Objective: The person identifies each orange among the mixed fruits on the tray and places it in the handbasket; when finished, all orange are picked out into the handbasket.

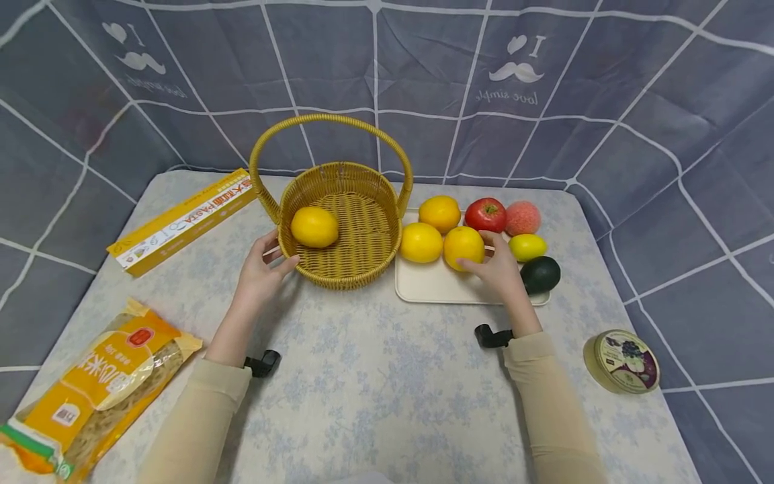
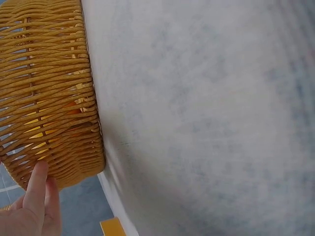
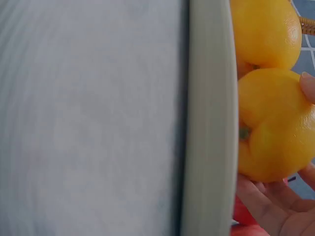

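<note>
At the left side of the yellow wicker basket (image 1: 341, 275), my left hand (image 1: 263, 269) holds its wall. In the left wrist view, fingers (image 2: 37, 187) lie against the woven outside. One yellow-orange fruit (image 1: 314, 227) rests inside the basket. My right hand (image 1: 498, 265) grips an orange (image 1: 463, 248) between thumb and fingers, over the cream tray (image 1: 429, 289). Close up in the right wrist view, the orange (image 3: 275, 128) shows a small greenish stem spot and touches another yellow fruit (image 3: 266, 34). Two yellow-orange fruits (image 1: 421, 243) (image 1: 439, 214) sit left of it and behind.
A red pomegranate-like fruit (image 1: 486, 214), a pink fuzzy ball-shaped fruit (image 1: 523, 218), a small yellow fruit (image 1: 527, 247) and a dark green avocado (image 1: 540, 275) crowd the tray's right side. Around lie a pasta box (image 1: 187, 222), a noodle bag (image 1: 99, 390) and a round tin (image 1: 623, 361).
</note>
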`<action>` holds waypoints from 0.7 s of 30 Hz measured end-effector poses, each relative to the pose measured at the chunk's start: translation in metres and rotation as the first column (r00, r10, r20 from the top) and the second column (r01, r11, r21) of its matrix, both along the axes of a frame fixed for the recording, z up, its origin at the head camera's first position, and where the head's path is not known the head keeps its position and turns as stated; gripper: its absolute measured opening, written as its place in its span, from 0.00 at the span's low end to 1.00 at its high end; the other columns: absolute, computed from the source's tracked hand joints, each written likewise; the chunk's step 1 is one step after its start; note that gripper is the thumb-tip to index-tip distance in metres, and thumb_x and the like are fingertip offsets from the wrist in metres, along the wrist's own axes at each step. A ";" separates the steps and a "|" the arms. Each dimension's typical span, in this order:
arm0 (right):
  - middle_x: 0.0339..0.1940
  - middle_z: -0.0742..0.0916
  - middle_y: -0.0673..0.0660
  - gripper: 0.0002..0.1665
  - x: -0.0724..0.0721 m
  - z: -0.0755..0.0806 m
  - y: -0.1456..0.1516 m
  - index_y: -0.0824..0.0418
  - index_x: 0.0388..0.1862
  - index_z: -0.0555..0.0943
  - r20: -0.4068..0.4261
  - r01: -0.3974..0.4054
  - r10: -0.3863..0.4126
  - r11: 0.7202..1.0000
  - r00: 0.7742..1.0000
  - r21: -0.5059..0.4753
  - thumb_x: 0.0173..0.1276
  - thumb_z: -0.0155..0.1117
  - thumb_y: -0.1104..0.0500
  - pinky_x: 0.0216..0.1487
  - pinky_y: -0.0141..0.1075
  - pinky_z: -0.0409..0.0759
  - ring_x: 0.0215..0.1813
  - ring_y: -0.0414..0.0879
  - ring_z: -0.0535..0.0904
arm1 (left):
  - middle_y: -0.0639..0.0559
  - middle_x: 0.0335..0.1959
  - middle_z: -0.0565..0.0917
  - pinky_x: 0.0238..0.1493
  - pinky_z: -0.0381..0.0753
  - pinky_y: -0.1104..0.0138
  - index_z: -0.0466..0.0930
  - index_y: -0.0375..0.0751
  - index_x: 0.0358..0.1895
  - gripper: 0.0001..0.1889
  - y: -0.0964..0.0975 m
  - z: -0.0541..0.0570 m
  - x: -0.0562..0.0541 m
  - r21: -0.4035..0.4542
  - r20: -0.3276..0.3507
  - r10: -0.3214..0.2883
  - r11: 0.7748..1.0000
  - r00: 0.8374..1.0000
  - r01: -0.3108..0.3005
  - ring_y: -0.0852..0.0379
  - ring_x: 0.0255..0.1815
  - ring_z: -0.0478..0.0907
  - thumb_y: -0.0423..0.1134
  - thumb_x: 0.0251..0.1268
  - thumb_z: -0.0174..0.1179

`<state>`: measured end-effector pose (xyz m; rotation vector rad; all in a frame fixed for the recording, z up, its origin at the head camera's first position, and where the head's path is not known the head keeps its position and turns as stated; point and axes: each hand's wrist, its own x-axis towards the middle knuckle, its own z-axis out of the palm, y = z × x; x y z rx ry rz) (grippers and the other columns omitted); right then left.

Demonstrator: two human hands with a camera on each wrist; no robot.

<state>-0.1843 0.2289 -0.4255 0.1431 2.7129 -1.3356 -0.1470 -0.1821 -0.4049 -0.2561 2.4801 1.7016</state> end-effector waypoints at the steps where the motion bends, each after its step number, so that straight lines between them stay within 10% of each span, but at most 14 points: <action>1: 0.72 0.68 0.67 0.49 0.000 -0.001 0.000 0.64 0.75 0.59 0.003 0.009 -0.009 1.000 1.000 -0.009 0.63 0.73 0.52 0.73 0.54 0.68 0.69 0.64 0.68 | 0.42 0.78 0.55 0.67 0.74 0.49 0.45 0.50 0.80 0.39 0.000 0.000 0.000 0.000 -0.003 -0.003 1.000 1.000 0.003 0.42 0.76 0.59 0.41 0.73 0.57; 12: 0.70 0.70 0.67 0.49 0.002 -0.003 -0.007 0.64 0.72 0.60 -0.008 0.072 -0.072 0.997 0.997 -0.019 0.59 0.75 0.51 0.72 0.54 0.67 0.67 0.61 0.68 | 0.42 0.77 0.57 0.67 0.74 0.51 0.46 0.48 0.80 0.38 0.000 -0.001 0.000 -0.010 0.006 0.006 1.000 1.000 -0.006 0.44 0.76 0.60 0.39 0.73 0.57; 21: 0.68 0.72 0.65 0.50 0.006 0.030 -0.023 0.62 0.72 0.61 -0.159 0.023 -0.040 0.994 0.987 -0.107 0.56 0.76 0.52 0.71 0.54 0.70 0.68 0.59 0.69 | 0.42 0.77 0.56 0.67 0.74 0.51 0.45 0.48 0.80 0.39 0.001 0.001 0.000 -0.011 0.008 0.014 1.000 1.000 -0.014 0.44 0.76 0.60 0.38 0.73 0.57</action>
